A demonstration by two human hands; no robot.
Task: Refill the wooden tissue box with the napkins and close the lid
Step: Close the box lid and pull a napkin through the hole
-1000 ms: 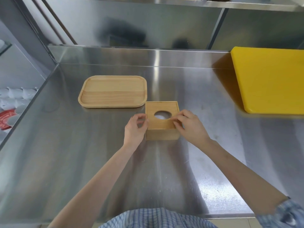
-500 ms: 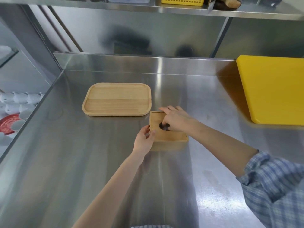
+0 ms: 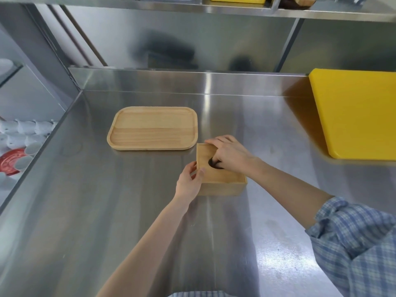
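A square wooden tissue box (image 3: pixel 222 186) sits on the steel counter, its lid (image 3: pixel 204 155) on top with a round hole. My left hand (image 3: pixel 189 182) grips the box's left side, thumb on the top edge. My right hand (image 3: pixel 229 154) lies over the lid with fingers dipped into the hole. No napkins show; the inside of the box is hidden.
An empty wooden tray (image 3: pixel 153 128) lies just behind and left of the box. A yellow cutting board (image 3: pixel 355 112) leans at the right. White cups (image 3: pixel 23 133) sit below the counter's left edge. A shelf (image 3: pixel 235 8) runs overhead.
My right hand moved from the box's right side onto the lid, fingers going into the hole. My left hand stayed on the left side. The view tilted upward.
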